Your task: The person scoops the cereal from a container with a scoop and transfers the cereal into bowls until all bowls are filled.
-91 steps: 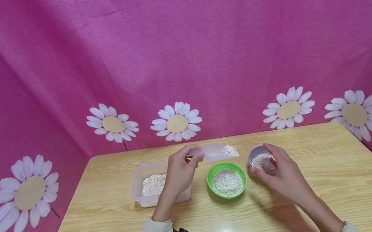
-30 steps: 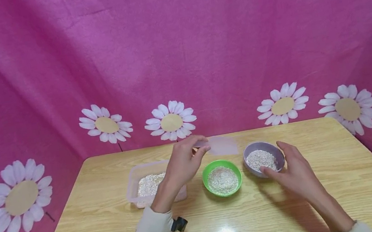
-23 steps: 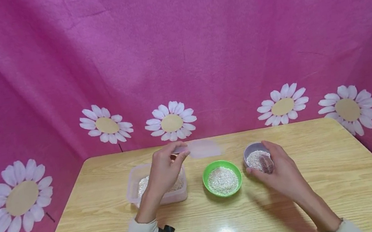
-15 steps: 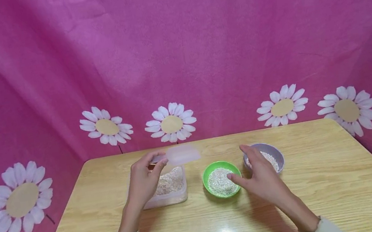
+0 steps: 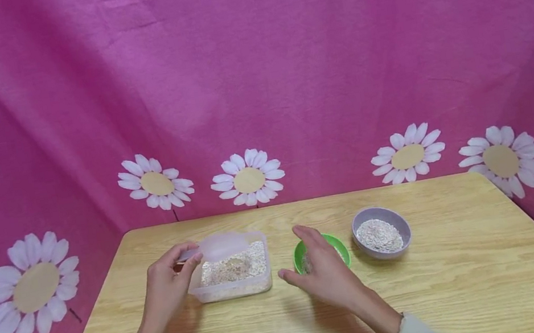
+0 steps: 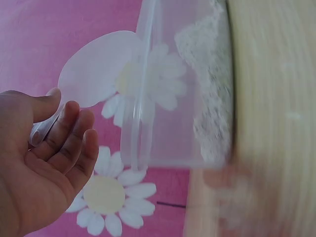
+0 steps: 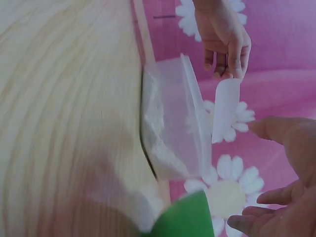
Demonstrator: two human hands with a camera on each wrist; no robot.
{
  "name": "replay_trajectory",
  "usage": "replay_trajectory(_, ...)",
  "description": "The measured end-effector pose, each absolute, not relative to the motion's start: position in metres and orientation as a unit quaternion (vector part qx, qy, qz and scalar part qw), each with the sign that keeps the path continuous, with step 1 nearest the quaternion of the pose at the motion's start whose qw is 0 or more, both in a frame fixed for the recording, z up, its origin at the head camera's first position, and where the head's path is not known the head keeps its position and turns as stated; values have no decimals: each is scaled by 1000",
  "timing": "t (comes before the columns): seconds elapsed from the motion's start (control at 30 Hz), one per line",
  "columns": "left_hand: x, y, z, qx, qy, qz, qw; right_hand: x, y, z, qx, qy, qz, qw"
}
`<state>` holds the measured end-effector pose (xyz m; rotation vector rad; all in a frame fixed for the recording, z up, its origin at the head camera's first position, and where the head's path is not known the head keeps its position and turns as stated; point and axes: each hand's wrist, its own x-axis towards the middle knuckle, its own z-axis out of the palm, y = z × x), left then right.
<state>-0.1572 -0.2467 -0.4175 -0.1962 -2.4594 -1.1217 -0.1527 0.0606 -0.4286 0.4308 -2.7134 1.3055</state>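
My left hand (image 5: 169, 282) pinches the handle of a translucent scoop (image 5: 224, 246) between thumb and fingers. The scoop hangs above a clear rectangular tub (image 5: 236, 292) partly filled with pale oat flakes (image 5: 240, 267), and no flakes show in it. In the left wrist view the scoop (image 6: 94, 69) stands beside the tub's rim. My right hand (image 5: 326, 272), fingers spread and holding nothing, hovers over a green bowl (image 5: 338, 241) and hides much of it. Flakes show at that bowl's left. A purple-grey bowl (image 5: 401, 221) with flakes inside stands to the right.
Everything stands on a light wooden table (image 5: 468, 263). A pink cloth (image 5: 284, 72) printed with daisies hangs behind and at the sides. The tub, green bowl and purple-grey bowl stand in a row, left to right.
The scoop, which held flakes earlier, has moved left in my left hand from near the bowls to over the tub. My right hand has left the purple-grey bowl and moved left over the green one.
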Motion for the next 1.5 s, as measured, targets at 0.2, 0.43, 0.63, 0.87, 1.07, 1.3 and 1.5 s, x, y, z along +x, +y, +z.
replay_trajectory(0.2, -148, -262, -422, -62, -891, -395, 215, -150, 37, -434, 169, -880, 441, 44)
replay_trajectory(0.43, -142, -276, -428, -37, -895, -397, 197, -150, 19, -443, 178, -871, 459, 9)
replay_trajectory(0.63, -142, -280, -433, -41, -905, -384, 178, -151, 10, -452, 179, -871, 457, 5)
replay_trajectory(0.87, -144, -283, -443, -56, -911, -373, 169, -152, 5, -460, 170, -862, 478, -2)
replay_trajectory(1.07, -148, -282, -448, -72, -918, -356, 161, -151, 3, -466, 164, -860, 482, 17)
replay_trajectory(1.3, -146, -287, -448, -82, -925, -340, 148, -153, 2, -472, 166, -850, 500, 14)
replay_trajectory(1.5, -146, -289, -448, -92, -922, -347, 143, -154, 1, -479, 167, -856, 488, 34)
